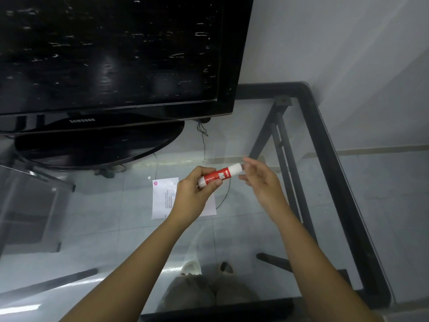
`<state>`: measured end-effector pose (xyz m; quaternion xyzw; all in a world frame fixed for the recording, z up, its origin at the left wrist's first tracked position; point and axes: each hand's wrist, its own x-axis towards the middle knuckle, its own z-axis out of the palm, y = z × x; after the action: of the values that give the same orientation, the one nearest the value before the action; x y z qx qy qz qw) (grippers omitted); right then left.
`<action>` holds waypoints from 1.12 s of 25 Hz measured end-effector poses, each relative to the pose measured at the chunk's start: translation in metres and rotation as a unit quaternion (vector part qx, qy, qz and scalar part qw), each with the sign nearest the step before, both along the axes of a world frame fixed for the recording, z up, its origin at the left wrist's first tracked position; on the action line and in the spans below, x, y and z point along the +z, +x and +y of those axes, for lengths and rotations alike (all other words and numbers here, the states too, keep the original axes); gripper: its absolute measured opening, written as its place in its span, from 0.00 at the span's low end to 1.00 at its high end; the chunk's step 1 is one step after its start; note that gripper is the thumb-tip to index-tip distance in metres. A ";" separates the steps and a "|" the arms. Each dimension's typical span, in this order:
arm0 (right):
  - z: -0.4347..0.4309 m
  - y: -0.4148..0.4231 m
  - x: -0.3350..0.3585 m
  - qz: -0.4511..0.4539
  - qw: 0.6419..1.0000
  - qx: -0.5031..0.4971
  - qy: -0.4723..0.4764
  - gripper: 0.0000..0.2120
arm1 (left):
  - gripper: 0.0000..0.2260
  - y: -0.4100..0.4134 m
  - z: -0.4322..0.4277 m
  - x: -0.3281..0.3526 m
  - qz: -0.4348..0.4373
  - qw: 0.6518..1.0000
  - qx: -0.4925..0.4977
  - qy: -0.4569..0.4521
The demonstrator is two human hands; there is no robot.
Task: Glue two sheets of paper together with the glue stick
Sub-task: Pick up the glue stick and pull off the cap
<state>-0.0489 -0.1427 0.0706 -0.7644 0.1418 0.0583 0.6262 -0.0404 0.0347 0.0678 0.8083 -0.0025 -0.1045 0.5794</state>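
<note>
A red and white glue stick (220, 175) is held in the air above the glass table, lying nearly level with its white cap pointing right. My left hand (196, 194) is wrapped around its lower end. My right hand (257, 180) hovers at the cap end with fingers spread, its fingertips touching or almost touching the cap. White paper (165, 198) with a red logo and printed lines lies flat on the glass under my left hand, partly hidden by that hand and wrist. I cannot tell whether it is one sheet or two.
A large black television (111, 54) on an oval stand (99, 145) fills the table's back left. The glass table (255, 228) has a black metal frame (329, 170) along its right and near edges. A thin cable (204, 140) runs behind the paper. A grey wall stands at the right.
</note>
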 end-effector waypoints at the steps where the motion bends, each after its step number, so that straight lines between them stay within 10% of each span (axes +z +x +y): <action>1: 0.004 0.000 0.005 -0.010 1.000 0.013 -0.002 0.22 | 0.10 0.000 0.000 0.001 -0.001 1.000 0.000 0.000; 10: -0.001 0.028 0.002 -0.047 0.998 -0.042 0.017 0.06 | 0.10 0.016 0.025 0.002 0.023 0.999 0.017 0.015; 16: 0.005 0.044 -0.053 -0.031 0.967 0.051 -0.248 0.30 | 0.12 0.020 0.041 0.002 0.039 0.997 0.064 0.021; 28: 0.008 0.030 -0.054 -0.032 0.971 -0.018 -0.237 0.32 | 0.08 0.014 0.046 0.005 0.036 0.990 0.109 -0.076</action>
<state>-0.0191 -0.1344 0.0162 -0.8900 0.1453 -0.0131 0.4319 -0.0265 0.0810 0.0727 0.7529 0.0981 -0.0693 0.6471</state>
